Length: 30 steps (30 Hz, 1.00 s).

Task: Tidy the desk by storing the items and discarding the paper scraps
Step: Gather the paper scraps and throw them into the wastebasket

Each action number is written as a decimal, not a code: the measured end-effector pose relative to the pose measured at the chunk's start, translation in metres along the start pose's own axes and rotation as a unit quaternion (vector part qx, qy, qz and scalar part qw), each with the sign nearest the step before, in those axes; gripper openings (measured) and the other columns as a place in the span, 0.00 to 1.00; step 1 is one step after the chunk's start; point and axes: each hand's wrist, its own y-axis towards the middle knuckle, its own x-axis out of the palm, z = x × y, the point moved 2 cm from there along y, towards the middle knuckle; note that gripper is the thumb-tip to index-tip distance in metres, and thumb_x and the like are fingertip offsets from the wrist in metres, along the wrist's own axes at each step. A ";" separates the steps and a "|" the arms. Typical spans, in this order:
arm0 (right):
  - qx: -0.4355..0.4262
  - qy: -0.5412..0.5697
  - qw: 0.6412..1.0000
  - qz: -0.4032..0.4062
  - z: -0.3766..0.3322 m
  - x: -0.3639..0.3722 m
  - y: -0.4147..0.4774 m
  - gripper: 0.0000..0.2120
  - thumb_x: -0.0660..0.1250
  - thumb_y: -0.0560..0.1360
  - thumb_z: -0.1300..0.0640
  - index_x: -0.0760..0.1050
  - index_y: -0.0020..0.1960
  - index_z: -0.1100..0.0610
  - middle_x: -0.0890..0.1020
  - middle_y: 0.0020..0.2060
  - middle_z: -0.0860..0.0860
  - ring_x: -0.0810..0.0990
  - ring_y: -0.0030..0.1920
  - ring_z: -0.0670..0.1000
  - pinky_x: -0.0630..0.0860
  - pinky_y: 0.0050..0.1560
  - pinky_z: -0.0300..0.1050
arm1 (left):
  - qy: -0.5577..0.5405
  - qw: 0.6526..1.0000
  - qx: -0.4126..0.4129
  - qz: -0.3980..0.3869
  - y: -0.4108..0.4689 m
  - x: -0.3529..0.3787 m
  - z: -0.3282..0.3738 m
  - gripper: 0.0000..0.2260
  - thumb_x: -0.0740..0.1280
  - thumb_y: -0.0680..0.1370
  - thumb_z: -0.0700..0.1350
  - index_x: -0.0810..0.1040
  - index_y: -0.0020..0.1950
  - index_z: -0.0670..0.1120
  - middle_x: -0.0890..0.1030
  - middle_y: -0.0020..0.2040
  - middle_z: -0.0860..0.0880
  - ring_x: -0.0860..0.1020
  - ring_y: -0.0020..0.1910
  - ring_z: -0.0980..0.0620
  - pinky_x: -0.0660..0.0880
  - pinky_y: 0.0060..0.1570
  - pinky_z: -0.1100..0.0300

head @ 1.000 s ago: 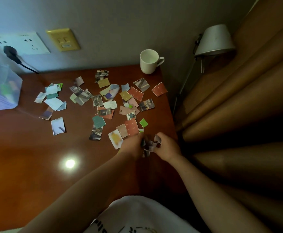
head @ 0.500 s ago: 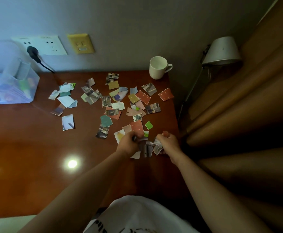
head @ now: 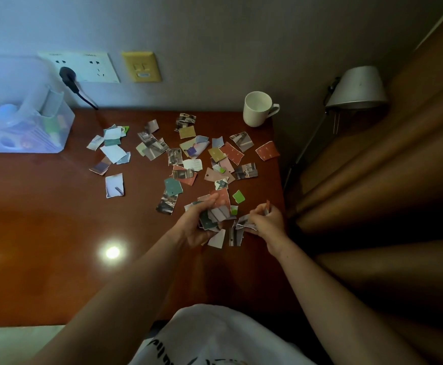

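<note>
Fingers (head: 211,200) of the left hand (head: 196,229) are curled up around a bundle of paper scraps (head: 213,217), cupping it against the palm; the right hand (head: 267,219), just beside it, pinches a few more pieces (head: 245,224) between thumb and fingertips, with a reddish piece (head: 267,205) sticking up past its knuckles; both hands are therefore clamped on paper and neither is free. Just on the near side of the fingers, between the two hands, a white piece (head: 217,238) and a photo piece (head: 235,237) appear to lie on the bench (head: 57,233), though whether they hang from the grip cannot be told.

What the next pick likely turns on is the loose spread (head: 188,156); it lies beyond the fingertips, away from the person, and its long axis runs left to right across the far half of the bench. A green scrap (head: 238,196) sits just past the fingertips, between the hands, and looks the closest single piece; the left hand is nearer to most of the spread, the right to the red pieces by the bench's right edge. Far off to the left of the left fingers stands a clear box (head: 30,138); well beyond the right fingers a white mug (head: 257,109) stands by the wall; no bin is in view.
</note>
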 end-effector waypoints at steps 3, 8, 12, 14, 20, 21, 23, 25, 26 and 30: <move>-0.011 -0.015 1.000 -0.005 0.000 0.000 0.000 0.14 0.66 0.72 0.72 0.71 0.50 0.55 0.77 0.53 0.53 0.77 0.45 0.47 0.77 0.40 0.42 | 0.017 1.000 0.001 -0.011 -0.004 0.003 0.000 0.10 0.65 0.78 0.41 0.77 0.59 0.47 0.81 0.50 0.42 0.79 0.46 0.46 0.78 0.31 0.58; -0.008 -0.005 1.000 -0.016 0.002 0.001 0.001 0.16 0.65 0.71 0.74 0.71 0.51 0.55 0.76 0.49 0.53 0.77 0.49 0.51 0.74 0.40 0.40 | 0.008 1.000 0.009 -0.014 -0.003 0.004 -0.004 0.20 0.59 0.77 0.31 0.76 0.63 0.48 0.79 0.55 0.42 0.79 0.46 0.47 0.76 0.41 0.58; 0.002 0.036 0.999 -0.028 0.004 0.003 0.000 0.20 0.60 0.70 0.74 0.73 0.53 0.52 0.78 0.51 0.52 0.78 0.50 0.53 0.77 0.46 0.47 | -0.049 0.999 0.003 0.001 -0.005 0.005 -0.006 0.21 0.52 0.76 0.30 0.76 0.60 0.46 0.79 0.51 0.43 0.79 0.39 0.49 0.73 0.36 0.60; 0.009 0.046 0.998 -0.033 0.005 0.005 0.000 0.22 0.57 0.70 0.74 0.74 0.54 0.50 0.79 0.53 0.53 0.77 0.52 0.53 0.76 0.53 0.52 | -0.092 0.996 -0.002 0.001 -0.004 0.003 -0.008 0.20 0.51 0.74 0.31 0.76 0.57 0.45 0.79 0.47 0.43 0.77 0.36 0.50 0.71 0.34 0.61; 0.076 0.037 0.991 -0.106 0.000 0.009 -0.005 0.09 0.56 0.76 0.59 0.76 0.47 0.54 0.81 0.43 0.55 0.78 0.42 0.53 0.74 0.41 0.45 | -0.121 0.992 -0.018 -0.037 0.002 -0.002 -0.010 0.19 0.57 0.69 0.35 0.70 0.60 0.43 0.81 0.43 0.40 0.81 0.38 0.46 0.77 0.35 0.59; 0.082 0.030 0.990 -0.110 0.001 0.010 -0.005 0.08 0.58 0.77 0.54 0.75 0.45 0.54 0.80 0.41 0.54 0.78 0.41 0.53 0.73 0.40 0.44 | -0.123 0.991 -0.016 -0.045 0.002 -0.003 -0.009 0.19 0.58 0.70 0.36 0.71 0.60 0.43 0.81 0.46 0.40 0.82 0.41 0.45 0.78 0.37 0.57; 0.089 0.022 0.990 -0.107 0.003 0.012 -0.002 0.09 0.66 0.74 0.50 0.75 0.48 0.56 0.81 0.42 0.55 0.80 0.41 0.55 0.76 0.39 0.46 | -0.124 0.991 -0.004 -0.057 0.000 -0.004 -0.007 0.15 0.59 0.73 0.35 0.74 0.58 0.44 0.82 0.49 0.40 0.82 0.45 0.44 0.78 0.39 0.56; 0.104 0.039 0.988 -0.108 0.005 0.013 -0.002 0.12 0.71 0.72 0.59 0.74 0.53 0.59 0.81 0.45 0.57 0.82 0.43 0.56 0.80 0.37 0.48 | -0.118 0.991 0.000 -0.055 0.000 -0.006 -0.006 0.16 0.59 0.74 0.34 0.74 0.59 0.45 0.82 0.50 0.41 0.82 0.45 0.45 0.79 0.38 0.57; 0.111 0.059 0.985 -0.115 0.004 0.014 -0.004 0.10 0.70 0.72 0.64 0.74 0.52 0.59 0.80 0.46 0.57 0.81 0.44 0.55 0.80 0.38 0.49 | -0.110 0.992 -0.003 -0.053 0.000 -0.008 -0.005 0.19 0.60 0.73 0.33 0.72 0.63 0.45 0.82 0.50 0.42 0.82 0.44 0.46 0.79 0.38 0.57; 0.118 0.114 0.980 -0.113 0.003 0.016 -0.007 0.11 0.66 0.72 0.72 0.72 0.48 0.59 0.79 0.44 0.58 0.82 0.44 0.56 0.80 0.46 0.54 | -0.062 0.997 -0.001 -0.045 0.005 -0.018 -0.003 0.25 0.59 0.75 0.32 0.68 0.71 0.44 0.81 0.44 0.43 0.80 0.37 0.49 0.79 0.37 0.57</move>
